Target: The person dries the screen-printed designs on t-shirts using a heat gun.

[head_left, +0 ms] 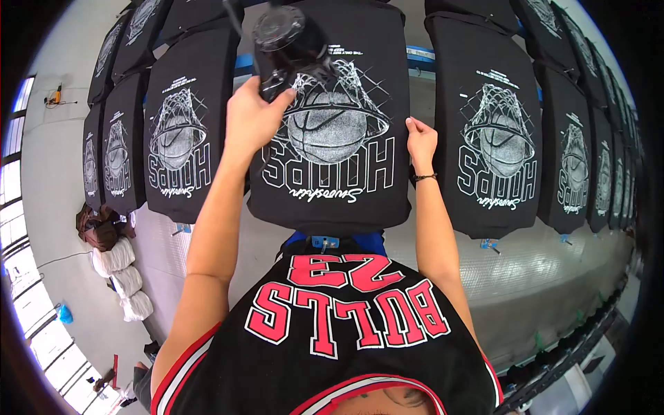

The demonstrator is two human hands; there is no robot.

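A black T-shirt [332, 200] lies stretched over a flat board in front of me, printed in white with a basketball, a hoop and net, and "HOOPS". My left hand [256, 114] is closed around the handle of a black hand-held tool [294, 41] with a round, canister-like body, held over the upper left of the print. Motion blurs the tool, and what kind it is I cannot tell. At the shirt's right edge, beside the hoop, the thumb and fingers of my right hand [420, 142] are pinched together on the fabric.
Matching printed shirts on boards stand in rows to the left [181, 131] and right [494, 138]. Small blue brackets [325, 242] show at their near ends. White bundles [124, 277] and a brown bag [98, 228] lie on the floor at left.
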